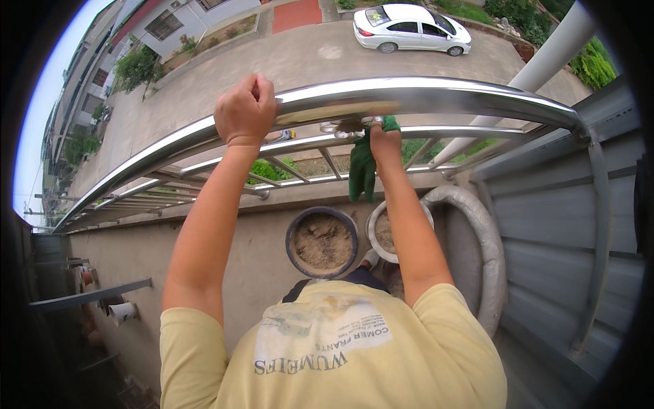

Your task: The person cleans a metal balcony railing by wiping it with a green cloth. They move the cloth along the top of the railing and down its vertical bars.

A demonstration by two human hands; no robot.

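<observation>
My left hand (246,110) is closed in a fist on the shiny metal handrail (434,94) of the balcony railing; whether it grips the rail or only rests on it, I cannot tell. A green glove (363,166) hangs down from my right hand (386,139), which is closed on it just under the same rail. Beside that hand, metal ornaments of the railing show below the handrail. Two round pots of dry soil stand on the floor below: a dark-rimmed one (352,225) between my arms and a pale-rimmed one (372,230) partly behind my right forearm.
A thick silvery wrapped pipe (485,240) curves at the right, near a grey corrugated metal wall (557,204). A white pot (121,313) stands at the lower left by a metal bar (92,296). Beyond the railing, a white car (414,30) is parked on the paving below.
</observation>
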